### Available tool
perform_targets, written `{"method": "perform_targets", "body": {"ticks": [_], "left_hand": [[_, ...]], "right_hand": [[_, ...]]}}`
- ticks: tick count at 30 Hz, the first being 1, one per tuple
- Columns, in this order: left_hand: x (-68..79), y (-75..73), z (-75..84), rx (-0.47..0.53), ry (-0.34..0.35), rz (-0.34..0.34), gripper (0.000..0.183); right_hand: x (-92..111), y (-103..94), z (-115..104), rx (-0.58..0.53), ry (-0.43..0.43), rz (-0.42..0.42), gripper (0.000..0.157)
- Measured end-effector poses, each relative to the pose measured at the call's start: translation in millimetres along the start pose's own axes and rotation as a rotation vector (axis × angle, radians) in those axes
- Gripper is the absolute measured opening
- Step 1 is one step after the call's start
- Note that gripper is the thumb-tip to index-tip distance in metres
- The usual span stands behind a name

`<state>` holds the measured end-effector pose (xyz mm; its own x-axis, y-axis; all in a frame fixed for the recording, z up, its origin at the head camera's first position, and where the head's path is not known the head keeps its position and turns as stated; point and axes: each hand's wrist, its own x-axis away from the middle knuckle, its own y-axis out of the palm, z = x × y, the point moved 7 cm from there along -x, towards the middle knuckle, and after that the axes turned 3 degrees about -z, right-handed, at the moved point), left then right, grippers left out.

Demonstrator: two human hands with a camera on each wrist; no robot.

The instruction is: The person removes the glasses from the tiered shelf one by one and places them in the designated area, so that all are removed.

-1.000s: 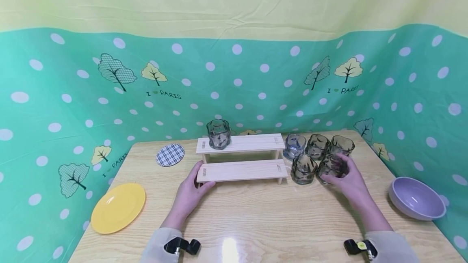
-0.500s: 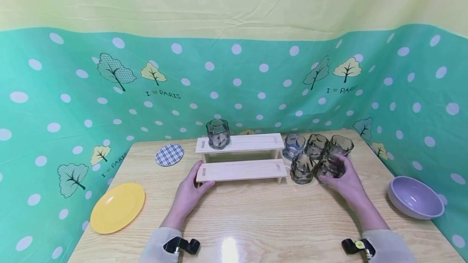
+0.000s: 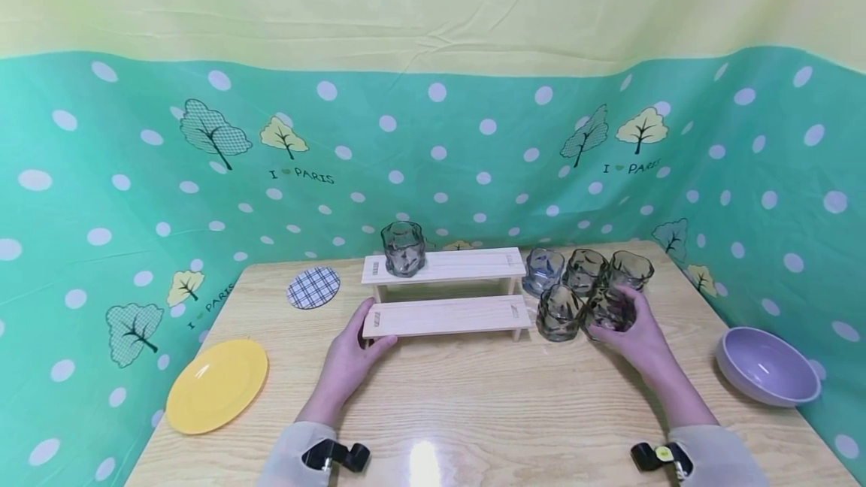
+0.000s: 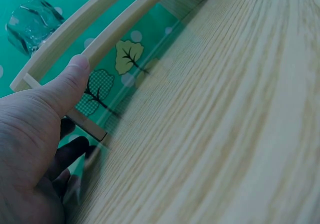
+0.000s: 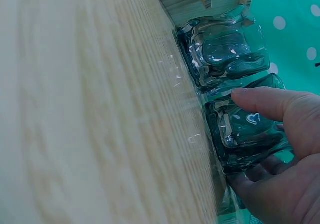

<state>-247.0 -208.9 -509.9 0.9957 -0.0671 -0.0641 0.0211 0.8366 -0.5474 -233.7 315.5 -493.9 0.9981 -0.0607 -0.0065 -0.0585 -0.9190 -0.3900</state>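
A pale two-step wooden rack [image 3: 446,316] stands on the table. My left hand [image 3: 354,355] holds the left end of its lower step, the thumb [image 4: 75,76] against the front edge and the fingers around the side, partly hidden. On the upper step, toward the left, sits a smoky glass tumbler [image 3: 404,250]. Several more tumblers are grouped right of the rack. My right hand [image 3: 639,337] grips the front right tumbler [image 5: 247,131] between thumb and fingers, and it stands on the table. Another tumbler [image 5: 225,48] is close beside it, toward the rack.
A bluish tumbler [image 3: 543,270] and two smoky ones [image 3: 585,270] form the back row. A checked round coaster [image 3: 313,288] and a yellow plate [image 3: 218,385] lie at left. A purple bowl [image 3: 767,367] stands at the right edge. Polka-dot cloth [image 3: 440,149] encloses the back and sides.
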Motion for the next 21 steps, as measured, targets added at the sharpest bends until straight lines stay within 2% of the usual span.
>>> {"method": "perform_targets", "body": {"ticks": [14,21], "left_hand": [[0.1,0.4,-0.3,0.010,-0.002,-0.002,0.095],[0.0,1.4,-0.6,0.009,-0.001,-0.006,0.095]], "right_hand": [[0.3,-0.6,-2.7,0.037,0.014,-0.019,0.114],[0.6,-7.1,-14.5,0.095,-0.025,0.001,0.120]]}}
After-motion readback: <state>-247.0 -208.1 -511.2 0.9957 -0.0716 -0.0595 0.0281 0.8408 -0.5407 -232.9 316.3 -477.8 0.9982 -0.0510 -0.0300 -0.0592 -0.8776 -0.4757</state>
